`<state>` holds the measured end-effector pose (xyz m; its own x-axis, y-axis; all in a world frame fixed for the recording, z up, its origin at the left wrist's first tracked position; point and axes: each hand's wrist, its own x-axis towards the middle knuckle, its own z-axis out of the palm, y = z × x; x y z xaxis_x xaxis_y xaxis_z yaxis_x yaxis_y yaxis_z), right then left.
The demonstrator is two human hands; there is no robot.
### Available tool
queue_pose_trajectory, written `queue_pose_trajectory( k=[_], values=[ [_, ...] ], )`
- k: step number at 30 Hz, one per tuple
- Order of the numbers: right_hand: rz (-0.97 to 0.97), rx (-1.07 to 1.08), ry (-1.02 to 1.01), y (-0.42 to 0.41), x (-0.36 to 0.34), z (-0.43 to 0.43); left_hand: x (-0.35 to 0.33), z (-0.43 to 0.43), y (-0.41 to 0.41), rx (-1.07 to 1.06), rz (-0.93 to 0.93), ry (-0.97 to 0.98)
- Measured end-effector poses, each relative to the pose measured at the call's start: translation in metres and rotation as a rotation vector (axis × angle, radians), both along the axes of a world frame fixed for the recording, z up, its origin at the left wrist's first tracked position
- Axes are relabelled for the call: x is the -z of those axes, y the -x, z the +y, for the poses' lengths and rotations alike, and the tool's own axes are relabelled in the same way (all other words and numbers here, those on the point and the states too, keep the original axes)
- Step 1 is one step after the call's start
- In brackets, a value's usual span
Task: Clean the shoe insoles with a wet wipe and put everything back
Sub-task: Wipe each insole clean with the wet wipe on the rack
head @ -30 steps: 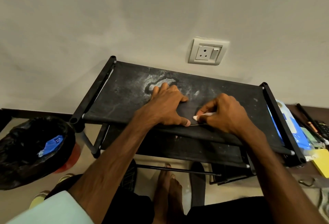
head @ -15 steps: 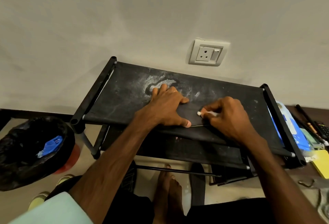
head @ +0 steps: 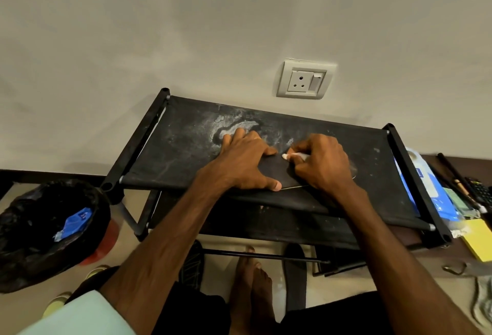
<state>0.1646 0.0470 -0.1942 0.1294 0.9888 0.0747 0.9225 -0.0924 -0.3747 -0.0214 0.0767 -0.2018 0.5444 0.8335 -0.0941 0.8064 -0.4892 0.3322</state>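
Atop the dusty shoe rack, your left hand presses flat on the insole while your right hand pinches a wipe against it. Above the rack, a wall socket; to its left, a bin.

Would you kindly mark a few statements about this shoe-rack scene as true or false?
1. The left hand lies flat on the dark insole. True.
2. The right hand holds nothing. False: its fingers pinch a white wipe against the insole.
3. The black bin stands to the right of the rack. False: it stands on the floor to the left.
4. A wall socket sits above the rack. True.
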Motion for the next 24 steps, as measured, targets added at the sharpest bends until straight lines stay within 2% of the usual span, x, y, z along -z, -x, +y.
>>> queue_pose_trajectory(
  k=[3,6,12,16,20,22,24],
  values=[
    [0.081,-0.073,0.102,-0.015,-0.004,-0.018,0.003,-0.001,0.000,-0.008,-0.003,-0.022],
    [0.060,-0.143,0.160,-0.022,-0.010,-0.032,0.005,0.000,0.000,0.005,-0.015,-0.044],
    [0.017,0.060,0.041,-0.022,-0.005,-0.032,0.010,0.006,0.011,0.054,-0.068,0.040],
    [-0.079,-0.020,0.005,-0.004,-0.001,-0.036,0.015,0.007,0.010,0.067,-0.080,-0.018],
    [0.026,-0.174,0.045,0.020,0.004,-0.041,0.018,0.006,0.010,0.073,-0.095,-0.041],
    [0.060,-0.153,0.055,0.019,0.005,-0.041,0.020,0.006,0.011,0.068,-0.113,-0.030],
    [0.040,-0.041,0.053,0.005,0.001,-0.040,0.020,0.006,0.011,0.065,-0.114,-0.029]
  ],
)
